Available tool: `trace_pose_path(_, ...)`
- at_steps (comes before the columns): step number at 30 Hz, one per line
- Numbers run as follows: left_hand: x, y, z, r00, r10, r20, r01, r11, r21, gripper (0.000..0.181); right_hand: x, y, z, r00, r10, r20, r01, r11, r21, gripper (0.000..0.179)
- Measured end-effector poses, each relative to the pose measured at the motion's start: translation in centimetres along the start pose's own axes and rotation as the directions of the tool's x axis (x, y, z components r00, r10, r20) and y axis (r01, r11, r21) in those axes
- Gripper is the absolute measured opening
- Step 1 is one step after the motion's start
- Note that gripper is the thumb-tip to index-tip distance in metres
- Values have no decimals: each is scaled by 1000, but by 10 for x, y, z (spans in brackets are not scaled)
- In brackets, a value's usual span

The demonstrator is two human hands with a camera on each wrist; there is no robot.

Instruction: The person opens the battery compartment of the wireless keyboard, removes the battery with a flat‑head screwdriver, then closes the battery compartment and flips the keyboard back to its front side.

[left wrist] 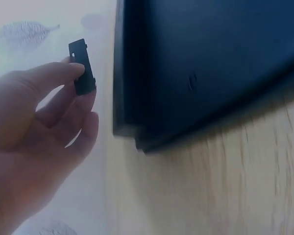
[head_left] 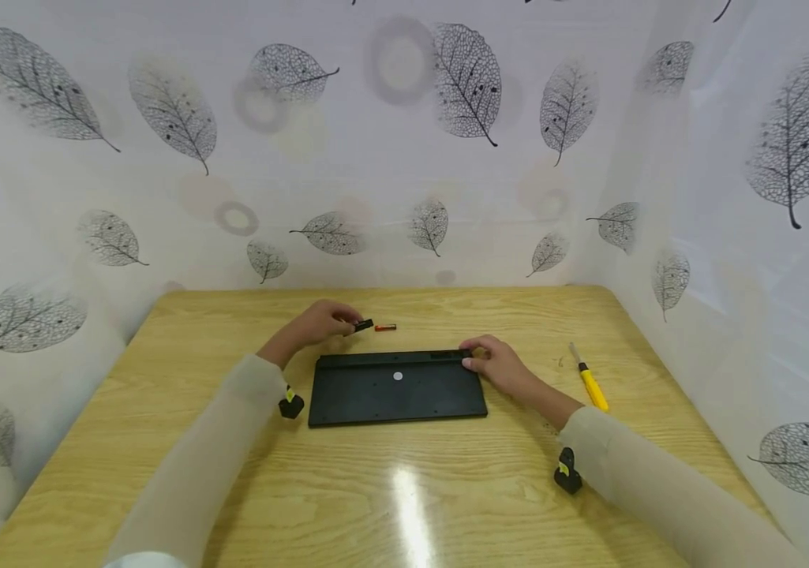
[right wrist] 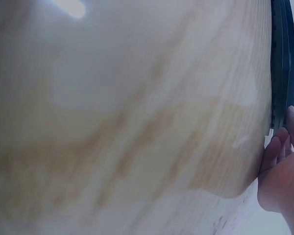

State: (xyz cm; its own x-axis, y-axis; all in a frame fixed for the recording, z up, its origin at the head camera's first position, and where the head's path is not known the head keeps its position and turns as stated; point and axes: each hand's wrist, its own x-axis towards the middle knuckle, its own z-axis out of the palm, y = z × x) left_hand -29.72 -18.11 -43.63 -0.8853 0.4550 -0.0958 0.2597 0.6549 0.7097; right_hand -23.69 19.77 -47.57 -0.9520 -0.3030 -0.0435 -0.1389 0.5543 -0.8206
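A black keyboard (head_left: 390,394) lies face down on the table, its raised ridge along the far edge. Near the right end of that ridge a battery compartment (head_left: 445,356) shows as a darker slot. My right hand (head_left: 500,367) grips the keyboard's far right corner, thumb on top. Beyond the far left edge, my left hand (head_left: 322,322) pinches a small black battery cover (left wrist: 82,67) between thumb and fingers, held up off the table. Just right of the cover lies a red and black battery (head_left: 386,327).
A screwdriver (head_left: 592,386) with a yellow handle lies right of my right hand, its tip pointing away. Leaf-patterned cloth (head_left: 404,158) hangs behind and beside the wooden table (head_left: 347,489). Small black devices are strapped at both wrists.
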Motion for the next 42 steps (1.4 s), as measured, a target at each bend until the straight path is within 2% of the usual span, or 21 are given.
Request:
trace_pose_path(10, 5, 29, 13, 996, 73, 53, -71, 997, -36, 30, -2, 0, 1, 1000, -4, -4, 4, 1000, 0, 32)
trace_pose_path(18, 21, 49, 31, 989, 106, 99, -101, 994, -51, 26, -3, -2, -1, 1000, -3, -4, 3, 1000, -6, 32)
trace_pose_path(24, 35, 63, 46, 980, 144, 140, -146, 989, 0, 25, -2, -3, 1, 1000, -2, -8, 2, 1000, -15, 32)
trace_pose_path(33, 52, 85, 65, 957, 213, 199, -230, 971, 66, 24, -1, -5, 1, 1000, 8, -13, -8, 1000, -18, 31)
trace_pose_path(37, 57, 94, 74, 951, 224, 211, -244, 967, 73, 24, -1, -6, 1, 1000, 5, -17, -6, 1000, -20, 31)
trace_pose_path(42, 61, 100, 82, 946, 214, 245, -234, 970, 58, 24, -1, -5, 0, 1000, 8, -15, -8, 1000, -11, 32)
